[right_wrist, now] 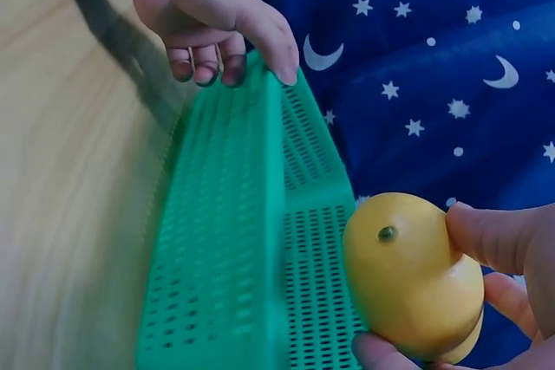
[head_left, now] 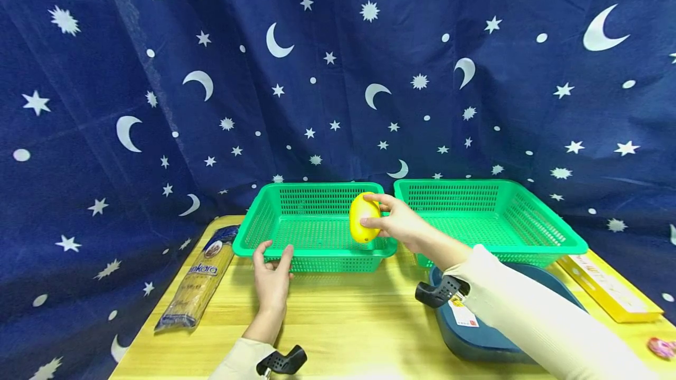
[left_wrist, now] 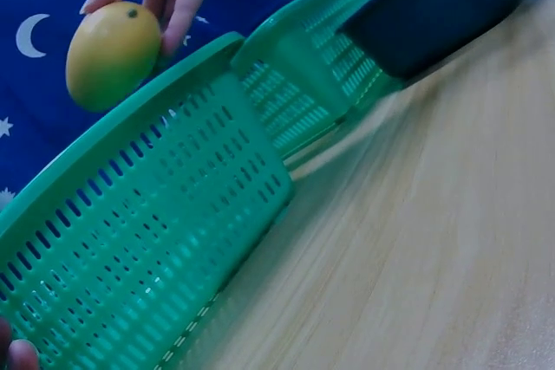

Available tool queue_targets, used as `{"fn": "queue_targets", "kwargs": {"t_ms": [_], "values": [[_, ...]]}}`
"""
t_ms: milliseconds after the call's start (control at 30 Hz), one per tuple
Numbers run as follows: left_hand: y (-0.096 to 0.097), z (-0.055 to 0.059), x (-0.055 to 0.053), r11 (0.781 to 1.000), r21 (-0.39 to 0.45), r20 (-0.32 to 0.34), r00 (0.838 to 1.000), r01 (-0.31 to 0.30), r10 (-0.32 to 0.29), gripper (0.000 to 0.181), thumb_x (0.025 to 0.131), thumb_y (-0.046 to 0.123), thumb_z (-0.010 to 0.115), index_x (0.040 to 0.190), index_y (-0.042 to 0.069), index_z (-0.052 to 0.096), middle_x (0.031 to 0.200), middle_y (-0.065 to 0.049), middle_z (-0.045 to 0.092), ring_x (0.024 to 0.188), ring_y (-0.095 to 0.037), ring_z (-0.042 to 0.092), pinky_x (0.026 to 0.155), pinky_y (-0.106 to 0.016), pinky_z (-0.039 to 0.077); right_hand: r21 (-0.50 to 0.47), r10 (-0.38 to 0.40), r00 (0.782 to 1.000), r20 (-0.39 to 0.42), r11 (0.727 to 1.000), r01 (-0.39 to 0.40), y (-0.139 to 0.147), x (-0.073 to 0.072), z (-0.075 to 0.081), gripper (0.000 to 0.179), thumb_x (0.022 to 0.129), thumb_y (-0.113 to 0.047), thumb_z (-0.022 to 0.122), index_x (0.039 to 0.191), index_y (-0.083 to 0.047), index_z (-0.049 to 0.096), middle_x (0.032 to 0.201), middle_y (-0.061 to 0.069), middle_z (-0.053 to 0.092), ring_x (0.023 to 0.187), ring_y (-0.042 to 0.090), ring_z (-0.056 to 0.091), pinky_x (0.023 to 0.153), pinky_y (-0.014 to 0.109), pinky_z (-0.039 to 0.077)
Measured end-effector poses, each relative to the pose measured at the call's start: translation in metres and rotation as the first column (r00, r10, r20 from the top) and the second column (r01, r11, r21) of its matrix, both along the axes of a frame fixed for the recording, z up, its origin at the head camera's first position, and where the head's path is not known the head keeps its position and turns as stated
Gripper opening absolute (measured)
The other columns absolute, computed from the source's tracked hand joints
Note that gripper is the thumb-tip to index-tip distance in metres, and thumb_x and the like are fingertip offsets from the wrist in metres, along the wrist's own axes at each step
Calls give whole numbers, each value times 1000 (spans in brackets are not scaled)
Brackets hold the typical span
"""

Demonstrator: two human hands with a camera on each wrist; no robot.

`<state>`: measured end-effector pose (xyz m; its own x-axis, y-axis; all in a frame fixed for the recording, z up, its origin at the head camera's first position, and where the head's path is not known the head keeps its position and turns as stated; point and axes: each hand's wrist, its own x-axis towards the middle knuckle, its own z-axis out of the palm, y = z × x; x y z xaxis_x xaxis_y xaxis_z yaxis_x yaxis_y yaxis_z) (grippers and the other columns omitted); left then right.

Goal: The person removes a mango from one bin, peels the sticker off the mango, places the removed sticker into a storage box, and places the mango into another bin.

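Note:
A yellow mango (head_left: 362,219) is gripped between the thumb and fingers of my right hand (head_left: 398,221). It hangs over the right end of the left green basket (head_left: 327,264). In the right wrist view the mango (right_wrist: 408,275) shows a small green stem end beside the basket wall (right_wrist: 217,257). My left hand (head_left: 271,280) holds that basket's near rim toward its left end. From the right wrist view, the left hand's thumb lies over the rim, while its other fingers curl outside the wall.
Right of the first basket stands a second green basket (head_left: 475,233). A dark blue bin (head_left: 459,339) with a white label sits under my right forearm. At left lies a pasta packet (head_left: 198,286); at right, a yellow box (head_left: 607,286) and a pink wrapped item (head_left: 662,347).

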<state>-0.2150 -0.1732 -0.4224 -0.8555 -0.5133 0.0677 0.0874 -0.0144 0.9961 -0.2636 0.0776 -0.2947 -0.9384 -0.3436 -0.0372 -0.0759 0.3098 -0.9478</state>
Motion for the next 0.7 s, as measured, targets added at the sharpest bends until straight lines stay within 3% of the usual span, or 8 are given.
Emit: {"fn": "queue_targets", "kwargs": {"t_ms": [267, 533, 700], "values": [[1, 3, 2, 1000, -28, 9, 1000, -13, 13, 57, 91, 36, 70, 138, 21, 42, 68, 4, 53, 55, -13, 57, 54, -26, 48, 20, -9, 1000, -11, 1000, 9, -16, -17, 15, 66, 93, -13, 67, 152, -16, 37, 150, 25, 33, 122, 38, 58, 103, 49, 50], [1, 4, 2, 997, -58, 19, 998, -56, 57, 54, 90, 41, 70, 135, 23, 45, 69, 2, 54, 57, -18, 59, 54, -30, 49, 26, -5, 1000, -22, 1000, 6, -29, -39, 19, 66, 93, -11, 67, 151, -15, 37, 149, 25, 37, 121, 37, 59, 100, 48, 52], [2, 3, 2, 996, -77, 51, 997, -47, 51, 57, 89, 44, 70, 137, 25, 45, 71, 2, 55, 59, -19, 61, 53, -27, 47, 31, -13, 1000, -9, 999, 13, -28, -49, 19, 66, 92, -9, 67, 151, -14, 37, 150, 25, 37, 124, 40, 55, 104, 53, 48]]}}
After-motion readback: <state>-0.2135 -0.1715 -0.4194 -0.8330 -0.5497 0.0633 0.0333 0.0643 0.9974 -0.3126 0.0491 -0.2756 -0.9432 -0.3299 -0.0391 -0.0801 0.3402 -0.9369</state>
